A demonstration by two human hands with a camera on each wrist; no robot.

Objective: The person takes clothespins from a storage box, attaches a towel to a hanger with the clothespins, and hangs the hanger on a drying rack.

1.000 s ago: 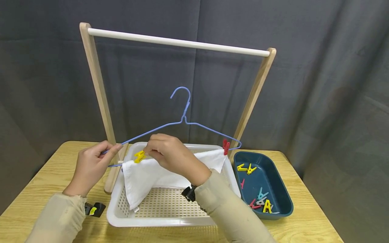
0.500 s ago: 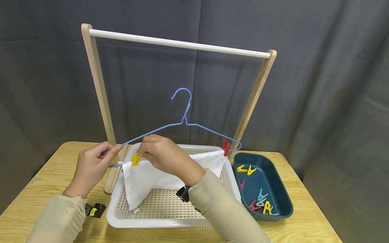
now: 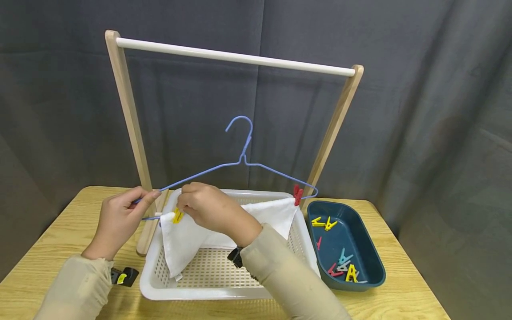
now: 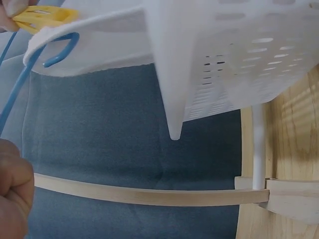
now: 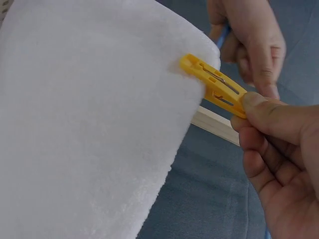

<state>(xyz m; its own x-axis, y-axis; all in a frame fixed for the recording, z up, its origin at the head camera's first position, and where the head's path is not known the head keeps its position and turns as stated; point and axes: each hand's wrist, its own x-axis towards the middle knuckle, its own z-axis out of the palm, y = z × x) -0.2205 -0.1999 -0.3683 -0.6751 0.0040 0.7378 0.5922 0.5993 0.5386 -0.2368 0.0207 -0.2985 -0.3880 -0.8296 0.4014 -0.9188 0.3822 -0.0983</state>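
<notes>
My left hand (image 3: 122,218) grips the left end of a blue wire hanger (image 3: 208,170), whose hook points up. A white towel (image 3: 182,244) drapes over the hanger's lower bar. Between thumb and fingers, my right hand (image 3: 212,209) pinches a yellow clothespin (image 3: 178,216) at the towel's top left edge. In the right wrist view the yellow clothespin (image 5: 214,84) straddles the towel's edge, its handles squeezed together. A red clothespin (image 3: 298,194) clips the towel's other top corner to the hanger's right end.
A white perforated basket (image 3: 208,293) stands below the towel. Right of it, a dark blue tray (image 3: 362,240) holds several clothespins. A wooden rack with a white rod (image 3: 236,56) rises behind, one post (image 3: 130,111) close to my left hand.
My right hand has moved left and slightly down, bringing the yellow clothespin from above the towel onto its top edge. My left hand has stayed on the hanger.
</notes>
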